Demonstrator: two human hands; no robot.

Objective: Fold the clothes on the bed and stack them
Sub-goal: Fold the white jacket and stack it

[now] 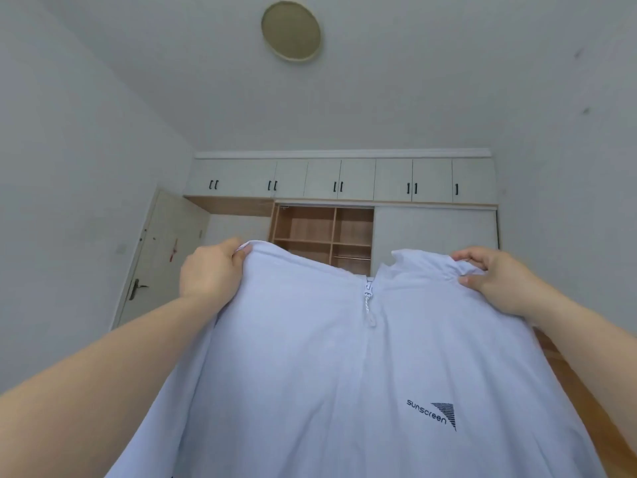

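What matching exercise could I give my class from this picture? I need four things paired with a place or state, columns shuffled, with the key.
Things:
1. left hand
2. right hand
3. zipper pull
4. ceiling light

Places or states:
A. round, high above the wardrobe
B. grips the jacket's shoulder on the side with the printed logo
C. hangs at the jacket's collar opening
D. grips the jacket's shoulder on the side nearer the door

Pairs: 1-D, 2-B, 3-C, 4-A
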